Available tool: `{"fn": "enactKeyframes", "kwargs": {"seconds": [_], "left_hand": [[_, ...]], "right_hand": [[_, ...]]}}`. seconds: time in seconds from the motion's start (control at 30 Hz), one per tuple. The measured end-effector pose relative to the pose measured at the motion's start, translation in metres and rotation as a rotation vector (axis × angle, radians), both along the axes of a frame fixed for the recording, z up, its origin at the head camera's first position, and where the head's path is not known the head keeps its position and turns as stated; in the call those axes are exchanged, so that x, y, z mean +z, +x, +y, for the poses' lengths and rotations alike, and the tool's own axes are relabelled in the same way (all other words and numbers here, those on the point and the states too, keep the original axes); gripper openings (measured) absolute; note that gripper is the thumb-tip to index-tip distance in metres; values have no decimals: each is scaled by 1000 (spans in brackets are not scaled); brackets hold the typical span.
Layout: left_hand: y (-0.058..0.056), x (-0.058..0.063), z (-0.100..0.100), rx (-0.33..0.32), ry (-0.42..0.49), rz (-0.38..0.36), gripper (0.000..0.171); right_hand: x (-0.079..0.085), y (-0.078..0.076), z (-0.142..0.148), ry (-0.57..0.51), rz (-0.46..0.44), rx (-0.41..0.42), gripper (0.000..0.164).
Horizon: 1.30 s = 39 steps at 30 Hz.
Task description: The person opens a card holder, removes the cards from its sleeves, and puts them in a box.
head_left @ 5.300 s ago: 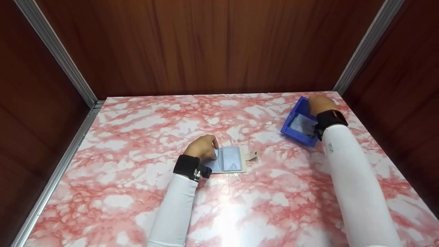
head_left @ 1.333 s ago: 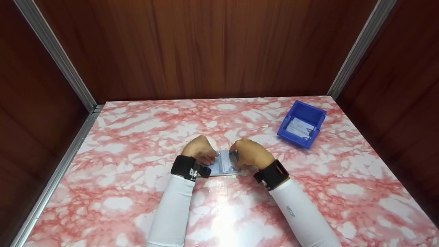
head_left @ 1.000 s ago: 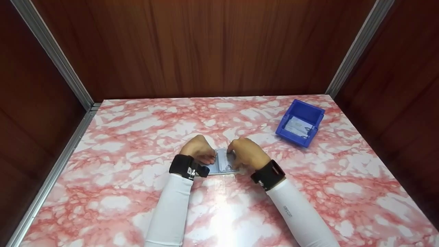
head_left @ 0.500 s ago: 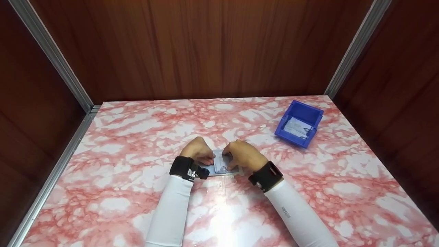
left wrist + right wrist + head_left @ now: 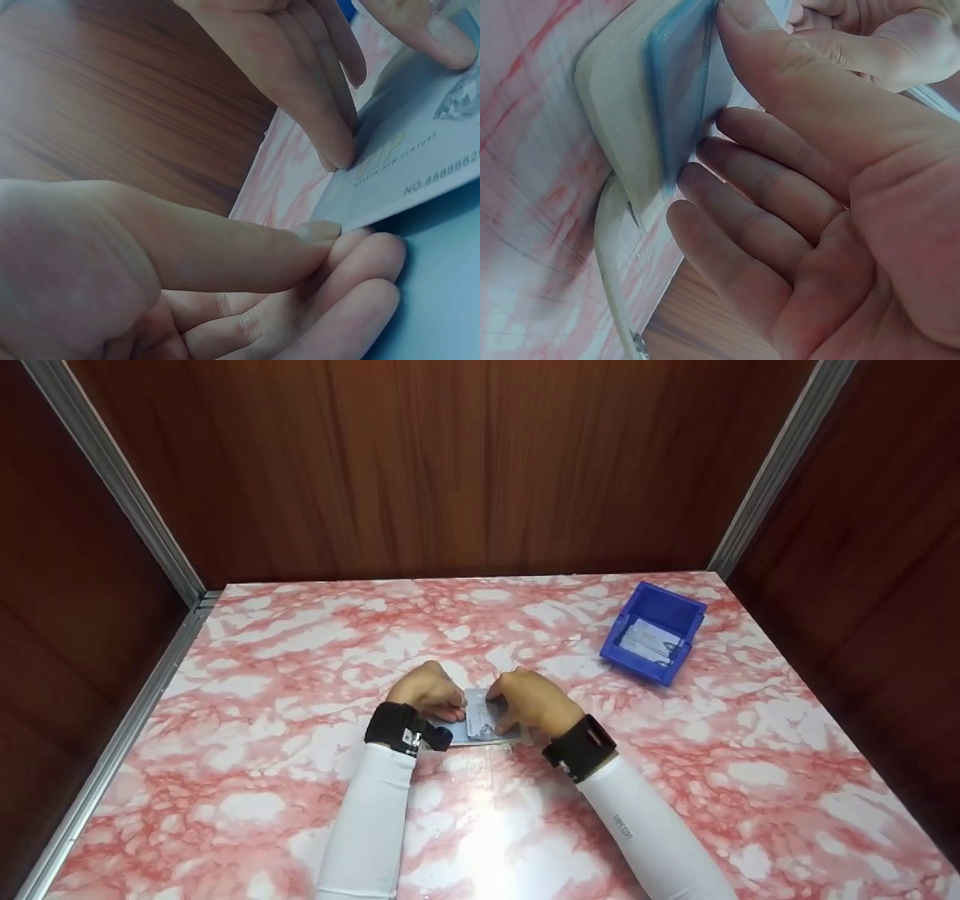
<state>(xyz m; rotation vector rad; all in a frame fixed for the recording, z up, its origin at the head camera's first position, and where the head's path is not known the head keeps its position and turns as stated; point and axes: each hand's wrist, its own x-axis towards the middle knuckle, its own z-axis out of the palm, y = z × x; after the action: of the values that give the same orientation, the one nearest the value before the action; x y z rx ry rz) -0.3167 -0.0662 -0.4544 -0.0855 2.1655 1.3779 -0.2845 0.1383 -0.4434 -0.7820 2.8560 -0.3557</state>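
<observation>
A card holder [image 5: 454, 730] with bluish clear sleeves lies opened out on the table. On it is a pale VIP card [image 5: 480, 724], with printed numbers and a diamond picture in the left wrist view. My left hand [image 5: 427, 690] pinches a corner of the sleeve page, thumb against index finger; whether the card's corner is also caught there I cannot tell. From the right, my right hand [image 5: 536, 701] holds the card between thumb and fingers. The right wrist view shows the holder's cream cover [image 5: 615, 90] and its snap strap [image 5: 609, 259] below the right fingers.
A blue bin [image 5: 637, 661] stands at the back right, with several pale cards [image 5: 651, 641] inside. Dark wood panels [image 5: 450, 472] rise behind the table and at both sides. The tabletop [image 5: 300, 660] has a red and white marbled pattern.
My right hand was in the blue bin at first, then came to the holder with a card. Over the last second that card has shifted slightly left. My left hand has stayed at the holder.
</observation>
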Motion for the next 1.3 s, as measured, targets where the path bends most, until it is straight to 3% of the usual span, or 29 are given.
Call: {"fn": "enactKeyframes", "kwargs": {"seconds": [0.2, 0.37, 0.57, 0.8, 1.03, 1.3], "left_hand": [[-3, 3, -6, -7, -8, -18, 9], [-4, 9, -14, -29, -94, -15, 5], [-1, 8, -5, -89, -89, -16, 10], [3, 9, 7, -116, -111, 17, 11], [5, 9, 3, -101, -116, 41, 11], [5, 8, -3, -124, -121, 25, 9]], "right_hand": [[1, -1, 1, -4, -28, -33, 45], [1, -2, 5, -18, -32, -40, 46], [2, 2, 12, -11, -30, -45, 43], [5, 4, 10, -22, -25, 8, 49], [2, -1, 2, -74, -61, 137, 64], [-2, -4, 2, -39, -69, 124, 64]]}}
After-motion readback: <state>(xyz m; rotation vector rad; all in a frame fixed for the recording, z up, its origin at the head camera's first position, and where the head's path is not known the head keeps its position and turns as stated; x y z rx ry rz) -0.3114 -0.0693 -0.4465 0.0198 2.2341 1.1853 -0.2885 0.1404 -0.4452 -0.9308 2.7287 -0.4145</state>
